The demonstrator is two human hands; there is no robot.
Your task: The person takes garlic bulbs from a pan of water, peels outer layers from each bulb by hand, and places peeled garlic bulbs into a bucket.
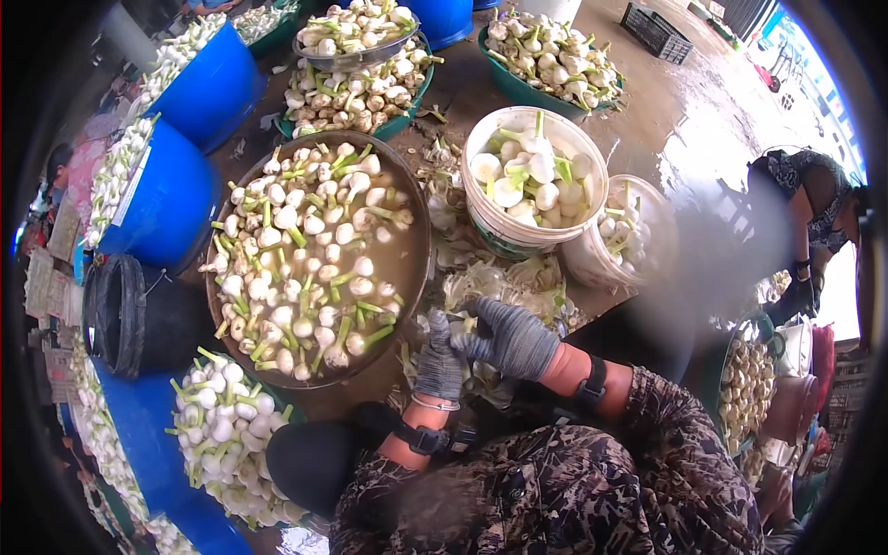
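My left hand (437, 363), in a grey glove, is closed with its fingers up against my right hand. The right hand (514, 339), also gloved, is bent inward with its fingers closed. Between them shows a small pale piece, mostly hidden by the fingers. Beneath both hands lies a heap of peeled skins (513, 282). Just left of them is a wide round basin (427, 242) of murky water with many garlic bulbs (314, 225) on short green stems. Beyond the hands, a white bucket (499, 239) holds cleaner bulbs (541, 166).
A second white bucket (592, 261) touches the first. Green tubs (527, 94) of bulbs stand farther back, near a black crate (657, 35). Blue tubs (176, 199) and a black bucket (162, 319) line the left. Whitish bulbs (227, 430) fill the lower left. Another person (814, 185) bends at the right.
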